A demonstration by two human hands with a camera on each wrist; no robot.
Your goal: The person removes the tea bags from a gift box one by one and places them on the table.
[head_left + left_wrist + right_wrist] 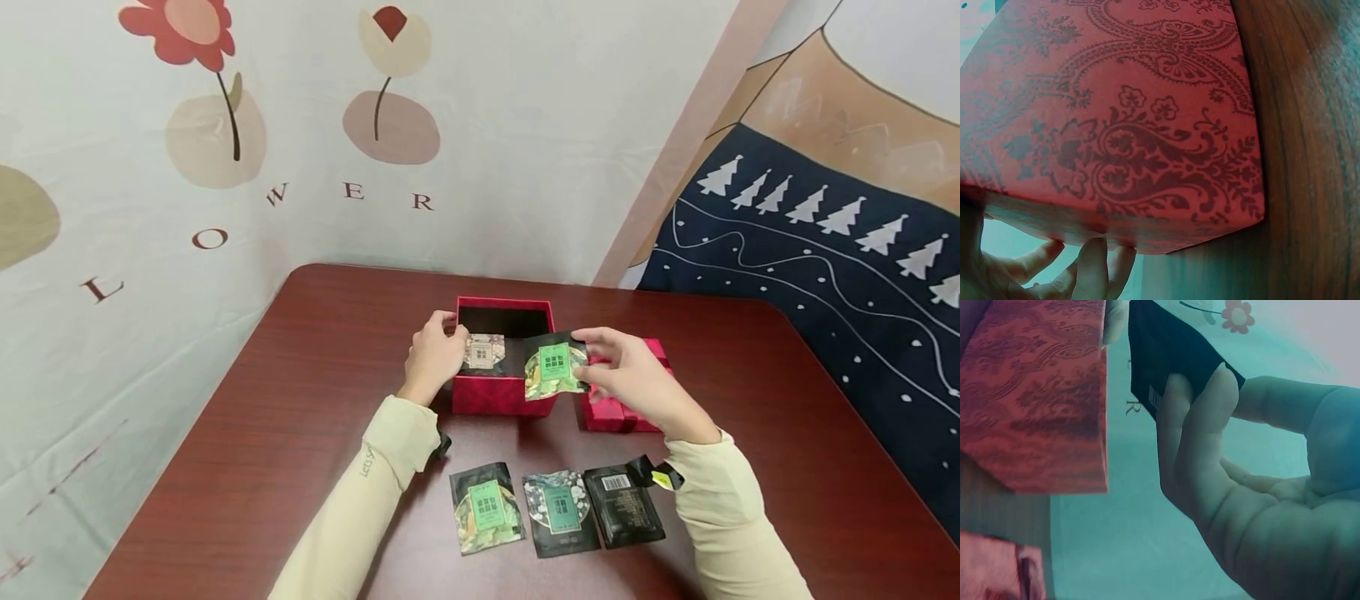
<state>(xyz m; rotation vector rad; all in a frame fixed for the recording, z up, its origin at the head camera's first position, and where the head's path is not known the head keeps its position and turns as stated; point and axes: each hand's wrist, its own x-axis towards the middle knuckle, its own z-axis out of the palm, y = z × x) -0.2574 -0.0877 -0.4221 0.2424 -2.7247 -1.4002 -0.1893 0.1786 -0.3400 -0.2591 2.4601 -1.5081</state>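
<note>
A red patterned box [504, 395] stands without its lid. My left hand [435, 354] grips its left wall near the rim, and its fingers [1092, 269] show against the box side in the left wrist view. Over the box's front right corner, my right hand [626, 371] pinches a flat black packet [556, 365] with a green label by its right edge, between thumb and fingers. The packet's dark back [1166, 353] faces the right wrist camera. Inside the box lies a packet with a beige label [483, 353].
The red lid [618, 415] with a dark ribbon lies right of the box, partly behind my right hand. In front lie a green-label packet [487, 508], a teal-label packet [561, 512] and a face-down packet with a barcode [624, 504]. A patterned curtain [525, 167] hangs behind the table.
</note>
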